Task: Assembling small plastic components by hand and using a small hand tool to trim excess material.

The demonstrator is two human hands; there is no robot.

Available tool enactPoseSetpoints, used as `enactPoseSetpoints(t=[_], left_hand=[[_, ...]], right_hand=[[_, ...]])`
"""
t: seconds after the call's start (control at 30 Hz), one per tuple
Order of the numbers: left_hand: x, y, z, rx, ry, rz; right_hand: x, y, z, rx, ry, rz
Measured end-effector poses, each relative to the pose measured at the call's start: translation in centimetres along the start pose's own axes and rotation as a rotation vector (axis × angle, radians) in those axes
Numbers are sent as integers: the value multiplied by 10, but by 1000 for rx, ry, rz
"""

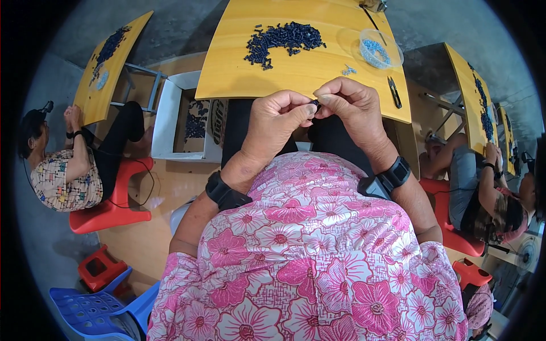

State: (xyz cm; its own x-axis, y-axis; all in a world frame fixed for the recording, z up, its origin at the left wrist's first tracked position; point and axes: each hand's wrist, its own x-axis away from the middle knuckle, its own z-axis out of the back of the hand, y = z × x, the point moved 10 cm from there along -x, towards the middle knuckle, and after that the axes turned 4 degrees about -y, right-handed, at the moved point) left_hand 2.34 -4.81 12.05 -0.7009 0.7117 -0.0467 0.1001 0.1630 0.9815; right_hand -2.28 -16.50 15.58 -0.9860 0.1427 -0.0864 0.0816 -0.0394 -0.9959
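Just in front of the table's near edge, my left hand [276, 120] and my right hand [357, 108] meet fingertip to fingertip. Both are closed in a pinch on a small dark piece [316, 104], mostly covered by the fingers. Its exact kind cannot be made out. Beyond them on the yellow table [227, 74] lies a spread heap of short dark-blue cylindrical pieces [290, 37]. To the right stands a clear round plastic tub [375, 51] of tiny light-blue parts, with a few more light-blue parts [349, 70] loose beside it. Black thread snips [394, 92] lie near the right edge.
A white-sided cardboard box [166, 116] with more dark pieces stands on the floor at left. People sit at tables on the left [62, 170] and right [492, 199], on red stools. A blue plastic chair [91, 310] is at lower left.
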Motion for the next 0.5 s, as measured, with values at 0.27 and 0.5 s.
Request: enactPoseSetpoints(t=[0.27, 0.5], left_hand=[[1, 2, 2, -33, 27, 2], [1, 0, 4, 42, 35, -41]], right_hand=[[0, -3, 17, -106, 103, 85], [1, 23, 6, -447, 16, -101]])
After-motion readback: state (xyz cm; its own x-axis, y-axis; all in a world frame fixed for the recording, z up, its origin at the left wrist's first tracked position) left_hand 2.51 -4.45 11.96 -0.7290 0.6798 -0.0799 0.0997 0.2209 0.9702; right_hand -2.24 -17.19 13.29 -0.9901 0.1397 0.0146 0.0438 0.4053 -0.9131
